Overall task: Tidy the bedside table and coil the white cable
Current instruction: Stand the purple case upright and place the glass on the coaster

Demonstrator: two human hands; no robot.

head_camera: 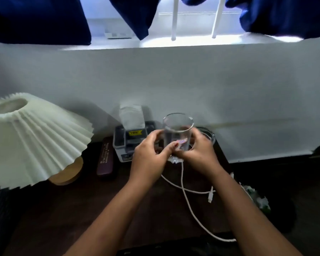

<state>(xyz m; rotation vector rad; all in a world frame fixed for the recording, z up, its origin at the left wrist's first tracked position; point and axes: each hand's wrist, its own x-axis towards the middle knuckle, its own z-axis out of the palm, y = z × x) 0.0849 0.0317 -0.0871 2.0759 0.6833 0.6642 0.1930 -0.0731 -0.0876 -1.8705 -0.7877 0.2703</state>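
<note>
White cable [187, 198] below both hands' fingers [171, 145].

**What I count on my bedside table**

I see two hands, my left hand [148, 156] and my right hand [201, 152]. There is one clear cylindrical drinking glass [177, 130], one thin white cable [190, 206], one cream pleated lamp shade [35, 137], one grey tissue box [129, 139], one slim maroon case [105, 159] and two white window bars [174, 19].

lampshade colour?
Pale cream-white, pleated lampshade; clearest in the head view, at left.
</note>
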